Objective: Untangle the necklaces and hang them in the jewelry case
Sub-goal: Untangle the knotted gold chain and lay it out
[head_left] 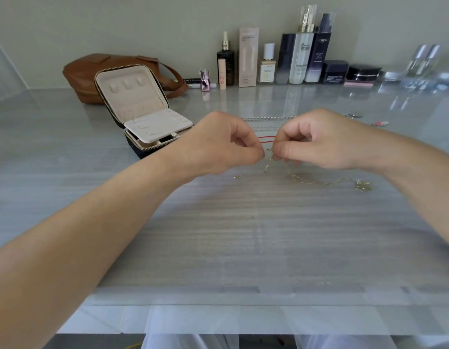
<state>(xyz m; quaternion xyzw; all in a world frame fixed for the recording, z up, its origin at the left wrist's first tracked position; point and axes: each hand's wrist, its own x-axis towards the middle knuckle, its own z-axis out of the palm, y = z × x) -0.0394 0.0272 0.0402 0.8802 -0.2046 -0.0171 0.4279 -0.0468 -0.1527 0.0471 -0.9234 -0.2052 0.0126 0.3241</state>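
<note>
Gold, thin and pale, the necklace (324, 183) lies a little right of the frame's centre on the grey streaked tabletop (243, 235). One end rises to the two hands, and the rest trails right in a loose line to a small pendant (363, 185).

Both hands meet at mid-frame, just above the tabletop. The left hand (226, 142) has its fingers curled and pinches the fine chain between thumb and forefinger. The right hand (326, 142) faces it with its fingers curled the same way and pinches the same chain just beside the left fingertips. Short loops of chain hang below the two pinches. A small gold ring (238, 176) lies apart on the tabletop, below the left hand.

Behind the hands, a silver chain (268, 118) lies straight across the tabletop, with a finer one (266, 127) near it. A red cord (265, 138) shows in the gap between the hands.

The jewelry case (133, 96) stands open at the upper left of centre, well apart from the gold necklace. Its cream-lined lid is upright and a padded inner flap lies over the base. A brown leather bag (87, 71) sits behind the case, against the wall.

Along the wall at the upper right stands a row of cosmetic bottles (297, 59), and to their right are two dark jars (335, 71).
</note>
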